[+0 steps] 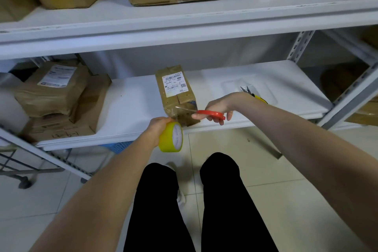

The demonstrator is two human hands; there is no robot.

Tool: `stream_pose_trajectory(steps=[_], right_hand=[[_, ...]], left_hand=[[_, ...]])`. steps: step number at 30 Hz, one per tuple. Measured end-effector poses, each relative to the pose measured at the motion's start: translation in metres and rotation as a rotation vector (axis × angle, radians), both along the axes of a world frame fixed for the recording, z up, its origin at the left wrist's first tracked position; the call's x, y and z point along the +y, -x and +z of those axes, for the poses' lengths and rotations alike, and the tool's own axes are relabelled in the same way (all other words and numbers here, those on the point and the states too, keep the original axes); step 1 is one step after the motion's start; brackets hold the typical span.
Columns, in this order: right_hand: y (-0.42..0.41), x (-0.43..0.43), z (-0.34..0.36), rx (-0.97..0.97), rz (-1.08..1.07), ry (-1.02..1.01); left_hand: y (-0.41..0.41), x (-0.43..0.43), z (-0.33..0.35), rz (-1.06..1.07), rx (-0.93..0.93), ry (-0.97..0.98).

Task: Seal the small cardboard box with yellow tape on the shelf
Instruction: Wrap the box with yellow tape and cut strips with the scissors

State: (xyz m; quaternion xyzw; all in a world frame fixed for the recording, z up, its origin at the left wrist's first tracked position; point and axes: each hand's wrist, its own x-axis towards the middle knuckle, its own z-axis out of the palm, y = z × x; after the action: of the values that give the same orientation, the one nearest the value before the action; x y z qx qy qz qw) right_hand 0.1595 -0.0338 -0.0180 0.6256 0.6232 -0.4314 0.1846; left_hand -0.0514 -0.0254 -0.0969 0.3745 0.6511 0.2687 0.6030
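The small cardboard box [176,92] lies label-up on the white shelf [255,92], its near end between the two hands. At its 7 o'clock, the left hand [158,127] curls around a yellow tape roll [171,137]. At 4 o'clock, the right hand [218,106] grips red-handled scissors [210,114], blades pointing toward 9 o'clock across the box's near end.
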Motion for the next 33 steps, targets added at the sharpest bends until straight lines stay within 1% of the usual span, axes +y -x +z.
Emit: stream_pose_trajectory(steps=[5,10,17,25,30,33], right_hand=[[0.005,0.004,-0.001,-0.102,0.043,0.092],[0.020,0.010,-0.009,-0.106,0.074,0.116],[0.029,0.019,-0.012,-0.098,0.096,0.096],[0.036,0.029,-0.014,-0.086,0.202,0.001],[0.029,0.029,-0.010,-0.003,0.205,-0.126],[0.025,0.029,-0.009,0.024,0.214,-0.205]], left_hand=[[0.000,-0.001,0.003,0.016,0.017,-0.001],[0.000,-0.004,0.000,0.048,-0.046,-0.004],[-0.004,-0.008,-0.005,0.056,-0.095,0.035],[-0.002,-0.011,-0.010,0.081,-0.125,0.047],[-0.001,-0.015,-0.003,0.060,-0.145,0.066],[0.001,-0.015,-0.003,0.047,-0.093,0.071]])
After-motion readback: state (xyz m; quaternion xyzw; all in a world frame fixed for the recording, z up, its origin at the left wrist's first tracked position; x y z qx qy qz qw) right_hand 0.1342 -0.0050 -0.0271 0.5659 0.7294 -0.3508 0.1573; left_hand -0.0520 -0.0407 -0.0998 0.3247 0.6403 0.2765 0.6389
